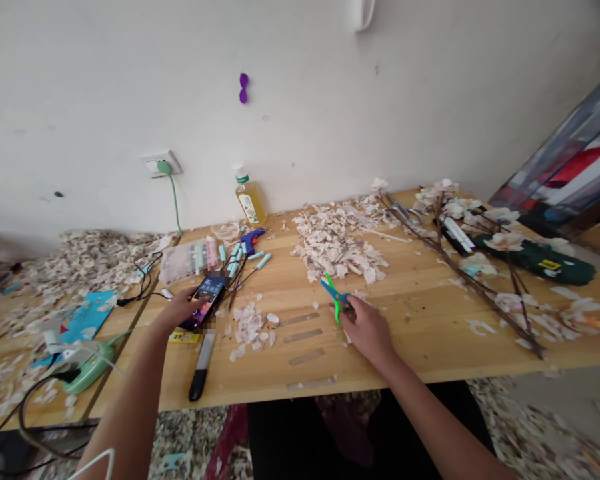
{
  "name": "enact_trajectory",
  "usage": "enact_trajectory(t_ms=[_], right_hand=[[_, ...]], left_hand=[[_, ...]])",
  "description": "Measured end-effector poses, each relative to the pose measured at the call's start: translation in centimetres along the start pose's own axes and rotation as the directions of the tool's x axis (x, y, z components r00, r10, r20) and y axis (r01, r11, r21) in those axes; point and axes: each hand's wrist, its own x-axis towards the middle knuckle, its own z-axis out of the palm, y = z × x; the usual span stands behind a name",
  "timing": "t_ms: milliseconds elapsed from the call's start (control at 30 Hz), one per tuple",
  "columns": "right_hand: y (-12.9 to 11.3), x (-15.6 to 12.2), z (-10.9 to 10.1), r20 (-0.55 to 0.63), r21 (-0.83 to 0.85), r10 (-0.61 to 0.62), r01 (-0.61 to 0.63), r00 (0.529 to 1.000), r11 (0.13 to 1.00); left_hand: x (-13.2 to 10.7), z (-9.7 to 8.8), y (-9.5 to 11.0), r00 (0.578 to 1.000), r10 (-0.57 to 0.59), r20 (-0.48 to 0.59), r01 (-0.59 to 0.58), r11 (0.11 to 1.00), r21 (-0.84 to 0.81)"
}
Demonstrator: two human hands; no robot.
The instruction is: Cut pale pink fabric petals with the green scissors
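My left hand (179, 309) rests at the near left side of a black smartphone (214, 291), its fingers stretched out over the lit screen. The phone lies on the table, partly covered by my hand. My right hand (369, 331) is closed round the handles of small green and blue scissors (333, 291), whose blades point away to the left, a little apart. Just beyond the blades spreads a heap of pale dried petals (337, 243). Between my hands lies a smaller pile of whitish petals (253, 325).
A knife-like tool with a black handle (198, 381) lies near the front edge. Behind the phone are a blue glue gun (251, 240), light-blue sticks (236, 255) and a bottle (251, 200). Flowering branches (450, 253) cover the right side. Cables and a green power strip (89, 369) lie left.
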Motion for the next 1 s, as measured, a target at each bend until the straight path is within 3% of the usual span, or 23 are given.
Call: enact_trajectory(t_ms=[300,600,767,1000], right_hand=[[0.11,0.02,0.05,-0.005,0.007,0.003,-0.003,1.000,1.000],[0.07,0.02,0.03,-0.009,0.006,-0.002,0.003,1.000,1.000],[0.06,0.04,-0.01,-0.002,0.003,0.002,-0.002,1.000,1.000],[0.25,0.04,0.13,-0.009,-0.001,-0.006,0.006,1.000,1.000]], left_hand=[[0.01,-0.02,-0.18,0.998,-0.026,-0.058,0.025,1.000,-0.012],[-0.35,0.22,-0.55,0.969,-0.216,-0.117,0.192,0.963,-0.188],[-0.37,0.26,-0.73,0.980,-0.164,-0.109,0.135,0.963,-0.234],[-0.77,-0.25,-0.24,0.994,-0.095,-0.058,0.086,0.986,-0.145]])
